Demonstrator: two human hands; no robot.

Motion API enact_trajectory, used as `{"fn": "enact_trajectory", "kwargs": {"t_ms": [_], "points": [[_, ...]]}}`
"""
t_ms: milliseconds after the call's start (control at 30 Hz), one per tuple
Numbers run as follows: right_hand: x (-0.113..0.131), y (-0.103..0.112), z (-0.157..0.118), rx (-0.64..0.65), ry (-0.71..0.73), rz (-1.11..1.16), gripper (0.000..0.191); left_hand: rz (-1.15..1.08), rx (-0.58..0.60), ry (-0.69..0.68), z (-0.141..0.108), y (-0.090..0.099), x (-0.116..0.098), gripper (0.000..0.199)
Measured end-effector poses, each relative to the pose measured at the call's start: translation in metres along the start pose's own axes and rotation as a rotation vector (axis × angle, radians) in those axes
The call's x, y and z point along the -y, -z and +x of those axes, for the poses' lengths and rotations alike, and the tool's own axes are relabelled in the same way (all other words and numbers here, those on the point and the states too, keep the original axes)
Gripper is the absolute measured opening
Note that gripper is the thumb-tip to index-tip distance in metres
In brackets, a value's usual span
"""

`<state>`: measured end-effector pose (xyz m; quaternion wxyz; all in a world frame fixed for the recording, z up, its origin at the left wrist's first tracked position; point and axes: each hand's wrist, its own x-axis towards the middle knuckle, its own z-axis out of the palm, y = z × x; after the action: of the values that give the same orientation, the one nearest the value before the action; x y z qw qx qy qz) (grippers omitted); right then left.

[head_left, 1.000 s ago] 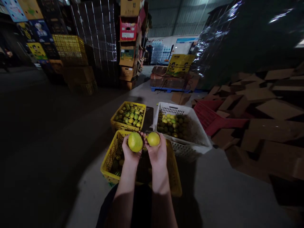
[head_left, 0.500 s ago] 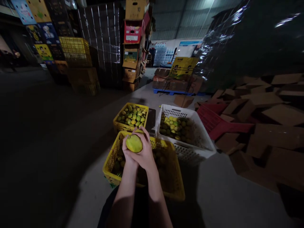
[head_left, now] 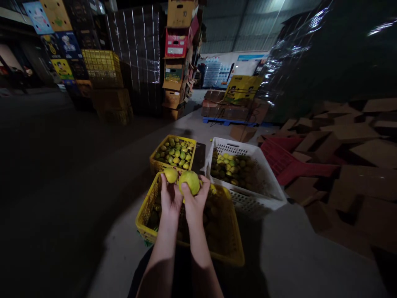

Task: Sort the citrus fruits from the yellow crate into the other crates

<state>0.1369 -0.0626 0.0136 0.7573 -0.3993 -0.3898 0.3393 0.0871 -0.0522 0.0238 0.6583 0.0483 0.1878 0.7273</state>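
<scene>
My left hand [head_left: 170, 200] holds a yellow lemon [head_left: 170, 175] in its upturned fingers. Close beside it, my right hand [head_left: 194, 203] grips a larger yellow-green lemon [head_left: 190, 182], its thumb lying over the near side. Both hands are above the near yellow crate [head_left: 237, 231], where more fruit lies in shadow, partly hidden by my forearms. Beyond the hands stands a smaller yellow crate [head_left: 155, 165] filled with green and yellow lemons [head_left: 176, 153]. To the right, a white crate [head_left: 263, 178] contains several more lemons [head_left: 229, 163], heaped toward its left side.
A red plastic crate [head_left: 282, 159] lies right of the white one, against a heap of flattened cardboard boxes [head_left: 347, 178]. Further back are a stack of cartons [head_left: 176, 76], a blue pallet [head_left: 228, 121] with boxes, and wrapped stacks [head_left: 139, 62].
My hands have come apart from around the fruit they cupped together. Each now shows its own lemon, one to the left and one to the right. The view has shifted slightly.
</scene>
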Motion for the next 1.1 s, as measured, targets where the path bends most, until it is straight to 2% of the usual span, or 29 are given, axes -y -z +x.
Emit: {"fn": "enact_trajectory", "kwargs": {"t_ms": [133,200,267,467,700,767,833,900,967,1033,1100], "points": [[0.007,0.006,0.016,-0.084,-0.335,0.334,0.038,-0.062,0.003,-0.052,-0.001,-0.004,-0.005,0.024],[0.011,0.012,0.023,-0.13,-0.501,0.447,0.035,0.0,0.068,-0.036,-0.003,-0.003,-0.007,0.022],[0.016,0.019,0.027,-0.141,-0.582,0.503,0.03,0.075,0.133,-0.031,-0.005,-0.001,-0.009,0.027],[0.025,0.031,0.03,-0.135,-0.554,0.485,0.028,0.319,0.363,-0.155,-0.008,0.007,-0.013,0.047],[0.023,0.031,0.033,-0.238,-0.565,0.549,0.024,0.452,0.493,-0.179,-0.005,0.014,-0.009,0.051],[0.019,0.032,0.034,-0.24,-0.546,0.559,0.024,0.445,0.482,-0.168,-0.005,0.014,-0.007,0.05],[0.015,0.032,0.034,-0.24,-0.518,0.548,0.025,0.415,0.42,-0.136,-0.004,0.014,-0.006,0.05],[0.014,0.033,0.033,-0.215,-0.498,0.551,0.026,0.366,0.293,-0.078,-0.003,0.012,-0.004,0.045],[0.016,0.033,0.032,-0.122,-0.508,0.593,0.026,0.315,0.149,-0.024,-0.001,0.01,-0.002,0.034],[0.019,0.033,0.031,-0.021,-0.563,0.663,0.027,0.269,0.049,0.004,0.0,0.007,0.0,0.022],[0.021,0.033,0.031,0.01,-0.625,0.716,0.028,0.228,-0.025,0.026,0.001,0.004,0.0,0.019]]}}
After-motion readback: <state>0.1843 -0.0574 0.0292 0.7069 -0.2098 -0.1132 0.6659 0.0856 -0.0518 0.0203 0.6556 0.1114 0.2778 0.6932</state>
